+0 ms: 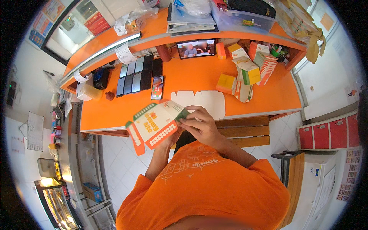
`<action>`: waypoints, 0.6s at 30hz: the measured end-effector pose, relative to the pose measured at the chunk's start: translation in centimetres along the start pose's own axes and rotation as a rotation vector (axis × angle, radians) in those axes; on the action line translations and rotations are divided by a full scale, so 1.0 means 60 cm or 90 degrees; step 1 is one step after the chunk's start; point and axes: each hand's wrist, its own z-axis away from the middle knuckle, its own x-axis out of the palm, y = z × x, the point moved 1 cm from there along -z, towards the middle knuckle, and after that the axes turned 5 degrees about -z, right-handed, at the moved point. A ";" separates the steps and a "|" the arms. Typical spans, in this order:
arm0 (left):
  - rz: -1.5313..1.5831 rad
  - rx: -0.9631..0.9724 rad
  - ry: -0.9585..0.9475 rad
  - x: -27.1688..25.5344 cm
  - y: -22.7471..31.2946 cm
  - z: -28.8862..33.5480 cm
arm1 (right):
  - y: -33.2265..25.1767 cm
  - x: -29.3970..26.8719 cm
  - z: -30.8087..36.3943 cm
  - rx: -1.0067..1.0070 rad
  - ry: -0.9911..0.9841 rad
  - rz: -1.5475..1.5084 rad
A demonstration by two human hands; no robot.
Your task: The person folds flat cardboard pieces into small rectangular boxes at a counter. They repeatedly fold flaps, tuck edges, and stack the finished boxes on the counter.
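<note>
A flat, unfolded cardboard food box (pixel 157 124), printed white, orange and green, is held up in front of me at the desk's near edge. My right hand (pixel 201 124) pinches its green right-hand end, with the fingers bent over the flap. From below, my left hand (pixel 174 138) supports the box near its lower right edge; most of its fingers are hidden behind the card. Just beyond the box, a white cardboard blank (pixel 211 101) lies flat on the orange desk (pixel 103 117).
Several phones (pixel 134 76) lie at the desk's left, with one lit phone (pixel 157 87) nearer me. Folded food boxes (pixel 245 71) pile up at the right. A tablet (pixel 196 48) playing video stands under the shelf (pixel 153 40). A wooden bench (pixel 245 131) sits beyond my right arm.
</note>
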 end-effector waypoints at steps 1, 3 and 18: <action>-0.063 0.021 0.006 0.000 -0.002 0.001 | 0.000 0.001 -0.001 -0.006 -0.027 0.047; -0.253 0.066 0.061 0.001 -0.003 0.006 | 0.002 -0.003 -0.002 -0.015 -0.065 0.101; -0.694 0.083 -0.093 0.030 0.024 0.028 | 0.038 -0.013 0.009 0.092 -0.079 -0.041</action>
